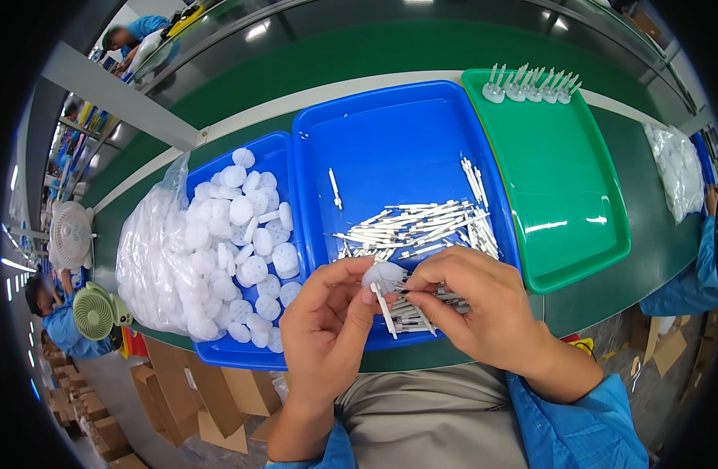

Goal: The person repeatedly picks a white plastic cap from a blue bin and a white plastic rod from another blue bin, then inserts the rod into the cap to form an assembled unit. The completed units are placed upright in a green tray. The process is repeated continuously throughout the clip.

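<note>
My left hand (321, 324) is closed around the edge of a round white plastic disc (383, 275), held above the front of the middle blue tray. A thin white stick (385, 314) slants down from the disc past my left fingertips. My right hand (488, 305) pinches a thin pale stick against the disc's right side; its fingertips hide most of that piece. Beneath and beyond both hands, many loose white sticks (410, 223) with dark tips lie in the blue tray (382, 148).
At left, a blue tray (288, 168) holds heaped white discs (241, 209) beside a clear plastic bag (152, 258). The green tray (562, 187) at right carries several discs with upright sticks (531, 87). Two fans (101, 313), cardboard boxes (179, 391) and co-workers surround the table.
</note>
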Tool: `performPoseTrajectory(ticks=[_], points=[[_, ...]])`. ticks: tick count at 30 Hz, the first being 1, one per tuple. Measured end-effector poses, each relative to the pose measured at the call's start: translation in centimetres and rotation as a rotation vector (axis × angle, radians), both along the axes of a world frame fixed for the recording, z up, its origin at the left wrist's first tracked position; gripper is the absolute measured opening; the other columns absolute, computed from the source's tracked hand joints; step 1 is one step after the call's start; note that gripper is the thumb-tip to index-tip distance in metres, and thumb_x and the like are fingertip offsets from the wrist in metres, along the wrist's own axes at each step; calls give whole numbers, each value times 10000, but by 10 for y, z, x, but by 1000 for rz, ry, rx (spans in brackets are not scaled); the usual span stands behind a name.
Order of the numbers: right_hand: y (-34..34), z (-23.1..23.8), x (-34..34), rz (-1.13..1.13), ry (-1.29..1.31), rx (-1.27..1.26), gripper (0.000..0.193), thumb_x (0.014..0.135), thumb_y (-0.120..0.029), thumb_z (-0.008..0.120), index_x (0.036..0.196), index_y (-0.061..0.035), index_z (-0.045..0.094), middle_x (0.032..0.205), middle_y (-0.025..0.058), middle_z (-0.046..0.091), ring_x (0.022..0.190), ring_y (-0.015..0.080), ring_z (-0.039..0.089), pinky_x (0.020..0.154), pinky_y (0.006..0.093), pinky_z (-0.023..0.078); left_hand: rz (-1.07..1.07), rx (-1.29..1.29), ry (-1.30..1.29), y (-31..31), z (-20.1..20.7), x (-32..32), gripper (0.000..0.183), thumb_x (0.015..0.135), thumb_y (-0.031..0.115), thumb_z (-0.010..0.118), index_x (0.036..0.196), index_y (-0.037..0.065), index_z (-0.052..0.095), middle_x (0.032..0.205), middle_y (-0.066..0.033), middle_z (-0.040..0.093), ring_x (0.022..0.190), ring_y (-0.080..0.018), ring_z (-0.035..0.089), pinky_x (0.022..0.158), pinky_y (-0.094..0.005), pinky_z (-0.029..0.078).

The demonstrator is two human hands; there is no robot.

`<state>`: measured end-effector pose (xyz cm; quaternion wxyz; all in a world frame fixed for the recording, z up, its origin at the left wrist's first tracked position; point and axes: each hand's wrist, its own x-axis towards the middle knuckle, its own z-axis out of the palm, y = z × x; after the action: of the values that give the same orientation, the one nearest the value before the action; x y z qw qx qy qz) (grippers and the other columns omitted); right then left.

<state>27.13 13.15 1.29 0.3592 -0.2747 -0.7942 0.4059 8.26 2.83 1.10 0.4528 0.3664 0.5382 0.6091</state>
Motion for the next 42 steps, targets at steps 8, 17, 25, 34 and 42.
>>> performPoseTrajectory(ticks=[8,17,25,34,42], points=[[-1,5,2,-21,-43,6,139,947,-17,838,1067,-26,768,865,126,751,763,298,751,659,406,578,14,24,10,-2,-1,-1,295,1125,-74,655,1419,-90,640,1232,-174,800,1140,-212,802,975,-312,648],[-9,10,1,-31,-38,-125,114,972,-50,842,1065,-23,783,852,121,763,715,272,743,625,389,565,-2,82,150,-3,-7,-4,277,1039,-122,743,1310,-74,711,1335,-166,693,1199,-212,763,1046,-329,648],[-11,8,1,33,-44,-109,136,978,-87,877,1068,-30,792,849,100,776,703,255,739,615,376,554,-15,105,147,-2,-7,-5,247,998,-114,807,1227,-78,721,1230,-146,722,1123,-193,779,967,-313,680],[-16,0,-5,-36,-75,173,125,956,-30,844,1046,-33,757,810,96,704,674,299,695,602,425,529,-18,64,340,-2,-6,-3,193,999,-102,809,1169,-68,724,1163,-116,727,1019,-161,782,889,-295,675],[-13,1,-6,-15,-52,146,167,929,-43,871,1055,-24,763,835,92,716,736,288,704,638,420,529,14,113,240,-4,-6,-3,250,948,-91,845,1175,-55,748,1194,-144,721,1063,-206,787,928,-316,688]])
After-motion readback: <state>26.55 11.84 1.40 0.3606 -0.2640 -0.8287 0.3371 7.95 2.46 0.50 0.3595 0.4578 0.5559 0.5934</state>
